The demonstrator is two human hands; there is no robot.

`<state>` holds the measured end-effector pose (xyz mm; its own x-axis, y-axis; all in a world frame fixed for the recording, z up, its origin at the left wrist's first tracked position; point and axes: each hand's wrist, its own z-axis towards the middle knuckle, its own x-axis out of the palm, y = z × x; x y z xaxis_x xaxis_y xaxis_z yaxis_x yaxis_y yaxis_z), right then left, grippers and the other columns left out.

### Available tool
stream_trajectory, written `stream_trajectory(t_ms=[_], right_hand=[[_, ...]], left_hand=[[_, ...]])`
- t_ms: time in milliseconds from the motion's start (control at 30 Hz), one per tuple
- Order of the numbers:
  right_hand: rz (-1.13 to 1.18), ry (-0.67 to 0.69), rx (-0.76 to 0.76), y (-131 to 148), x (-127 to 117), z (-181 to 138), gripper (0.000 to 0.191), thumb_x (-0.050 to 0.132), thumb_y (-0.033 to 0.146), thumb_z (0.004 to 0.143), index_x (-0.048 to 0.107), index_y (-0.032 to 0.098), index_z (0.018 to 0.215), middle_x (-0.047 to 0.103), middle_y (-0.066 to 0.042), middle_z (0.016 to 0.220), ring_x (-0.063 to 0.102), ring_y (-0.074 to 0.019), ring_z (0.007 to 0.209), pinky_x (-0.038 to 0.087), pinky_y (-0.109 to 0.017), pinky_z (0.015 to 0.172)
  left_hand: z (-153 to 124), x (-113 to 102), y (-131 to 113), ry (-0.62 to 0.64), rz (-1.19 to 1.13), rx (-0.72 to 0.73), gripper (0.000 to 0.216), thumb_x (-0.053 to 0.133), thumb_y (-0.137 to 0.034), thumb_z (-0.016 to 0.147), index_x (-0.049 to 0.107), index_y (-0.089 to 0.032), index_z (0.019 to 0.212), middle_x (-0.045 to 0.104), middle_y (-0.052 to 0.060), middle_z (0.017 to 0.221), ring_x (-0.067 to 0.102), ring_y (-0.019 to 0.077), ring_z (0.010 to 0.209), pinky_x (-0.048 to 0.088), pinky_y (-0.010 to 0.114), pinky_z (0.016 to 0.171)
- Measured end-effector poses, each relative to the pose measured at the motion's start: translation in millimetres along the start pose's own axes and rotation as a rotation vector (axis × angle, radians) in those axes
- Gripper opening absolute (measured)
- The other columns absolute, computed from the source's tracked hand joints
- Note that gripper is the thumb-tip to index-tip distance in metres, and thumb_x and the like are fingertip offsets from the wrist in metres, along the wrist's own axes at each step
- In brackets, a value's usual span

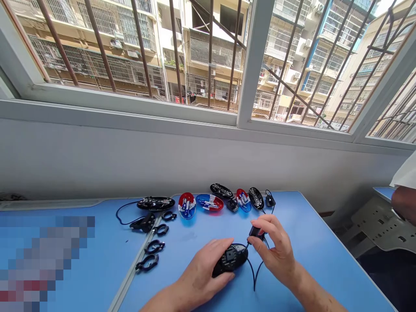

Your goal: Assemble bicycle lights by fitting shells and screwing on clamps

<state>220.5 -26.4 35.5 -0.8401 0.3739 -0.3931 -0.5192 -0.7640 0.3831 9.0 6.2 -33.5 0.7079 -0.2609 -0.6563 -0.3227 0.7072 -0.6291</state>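
My left hand (203, 271) is wrapped round a black oval mouse body (231, 256) that rests on the blue table (312, 242). My right hand (274, 247) pinches a small black plug (256, 232) at the end of the thin black cable (255, 271) that runs from the mouse body. The cable loops on the table between my two wrists.
A row of red, white and blue oval shells (209, 202) and black oval parts (255, 197) lies at the table's far edge, under the window wall. Several black ring-shaped clips (154, 247) lie to the left. Another person's arm (404, 201) shows at far right.
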Motion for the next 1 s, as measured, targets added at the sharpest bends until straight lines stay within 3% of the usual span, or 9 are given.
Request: stream_trajectory(t_ms=[200, 333, 467, 600, 867, 1000], right_hand=[[0.053, 0.041, -0.025, 1.9, 0.3, 0.0, 0.043, 0.046, 0.006, 0.089, 0.048, 0.026, 0.127, 0.063, -0.008, 0.101, 0.059, -0.0189, 0.085, 0.054, -0.032, 0.064], [0.050, 0.067, -0.015, 5.0, 0.4, 0.5, 0.035, 0.045, 0.013, 0.092, 0.048, 0.025, 0.125, 0.064, -0.008, 0.099, 0.060, -0.0191, 0.083, 0.055, -0.032, 0.062], [-0.007, 0.000, 0.005, 1.6, 2.4, -1.1, 0.027, 0.055, 0.025, 0.090, 0.050, 0.025, 0.117, 0.062, -0.007, 0.094, 0.059, -0.0182, 0.078, 0.054, -0.030, 0.056], [-0.027, -0.069, 0.036, -3.6, 4.1, -2.7, 0.024, 0.057, 0.019, 0.089, 0.052, 0.025, 0.111, 0.059, -0.003, 0.084, 0.057, -0.0158, 0.071, 0.052, -0.027, 0.053], [0.050, 0.052, 0.044, 5.3, 1.3, -4.3, 0.039, 0.047, 0.007, 0.087, 0.047, 0.024, 0.123, 0.067, -0.007, 0.102, 0.061, -0.0175, 0.081, 0.054, -0.030, 0.063], [0.049, 0.060, 0.031, 3.3, 1.0, -3.2, 0.033, 0.054, 0.015, 0.087, 0.049, 0.024, 0.119, 0.063, -0.008, 0.100, 0.059, -0.0189, 0.082, 0.053, -0.030, 0.060]], left_hand=[[-0.2, 1.9, 1.7, -0.012, 0.002, 0.018, 0.060, 0.061, -0.015, 0.071, 0.047, -0.027, 0.128, 0.064, 0.005, 0.119, 0.061, 0.0265, 0.103, 0.050, 0.037, 0.090], [-0.8, 3.2, 3.2, -0.019, 0.017, 0.022, 0.061, 0.062, -0.016, 0.071, 0.046, -0.027, 0.129, 0.064, 0.005, 0.119, 0.061, 0.0269, 0.103, 0.050, 0.038, 0.090], [-0.1, 1.0, 0.5, -0.006, 0.010, 0.012, 0.060, 0.061, -0.015, 0.072, 0.046, -0.027, 0.129, 0.065, 0.005, 0.118, 0.061, 0.0266, 0.102, 0.050, 0.038, 0.089], [1.0, 0.1, -0.5, -0.002, -0.010, 0.024, 0.061, 0.062, -0.015, 0.071, 0.046, -0.028, 0.129, 0.064, 0.004, 0.118, 0.061, 0.0260, 0.102, 0.050, 0.037, 0.089], [-1.2, 2.4, 2.8, -0.014, -0.009, 0.030, 0.063, 0.060, -0.013, 0.071, 0.044, -0.028, 0.130, 0.063, 0.005, 0.118, 0.060, 0.0259, 0.102, 0.049, 0.037, 0.089], [-1.2, 1.6, 1.1, -0.006, -0.016, 0.025, 0.064, 0.060, -0.012, 0.071, 0.044, -0.028, 0.130, 0.063, 0.005, 0.120, 0.059, 0.0265, 0.103, 0.048, 0.038, 0.090]])
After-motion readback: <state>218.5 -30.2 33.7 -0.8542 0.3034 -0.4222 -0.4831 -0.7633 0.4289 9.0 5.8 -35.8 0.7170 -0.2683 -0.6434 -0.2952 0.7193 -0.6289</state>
